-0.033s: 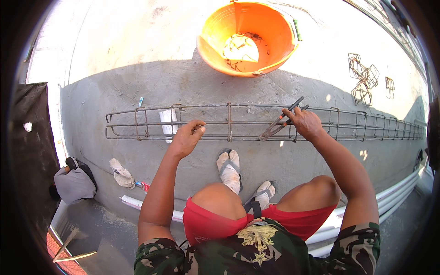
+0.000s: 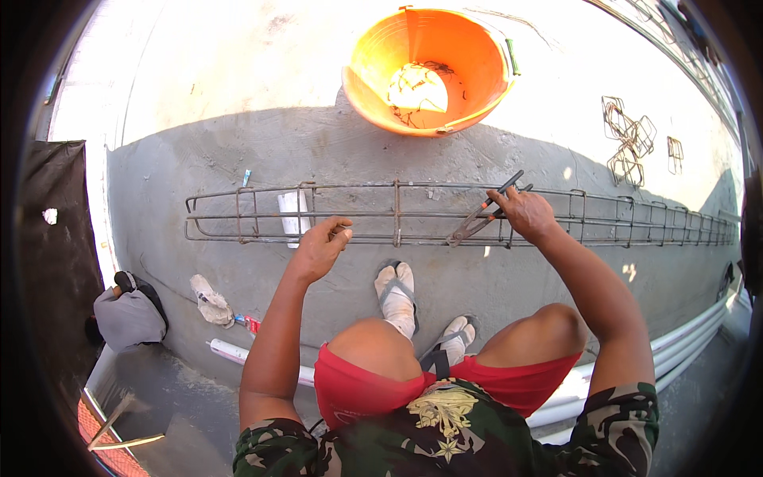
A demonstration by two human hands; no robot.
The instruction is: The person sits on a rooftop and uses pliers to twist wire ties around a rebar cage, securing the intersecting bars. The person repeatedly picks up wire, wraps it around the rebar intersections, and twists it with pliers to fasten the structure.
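Observation:
A long steel rebar cage [image 2: 397, 213] lies across the floor in front of me, with square stirrups around its long bars. My right hand [image 2: 526, 213] grips a pair of pincers [image 2: 475, 221] with black and orange handles. Their jaws rest over the near bars of the cage. Over the near left part of the cage is my left hand [image 2: 321, 248], fingers bent and drawn together. Whatever they may hold is too small to make out. Under the cage, left of that hand, lies a white pipe piece [image 2: 292, 215].
Beyond the cage stands an orange bucket [image 2: 373, 103] with thin wire pieces inside. Loose stirrups [image 2: 628, 139] lie at the far right. White pipes [image 2: 675, 358] run behind my legs. At the left are a dirty white bundle [image 2: 211, 302] and a crouching person in grey [image 2: 131, 318].
My left hand has shifted very slightly nearer to me. The right hand and the pincers stay in nearly the same place over the cage.

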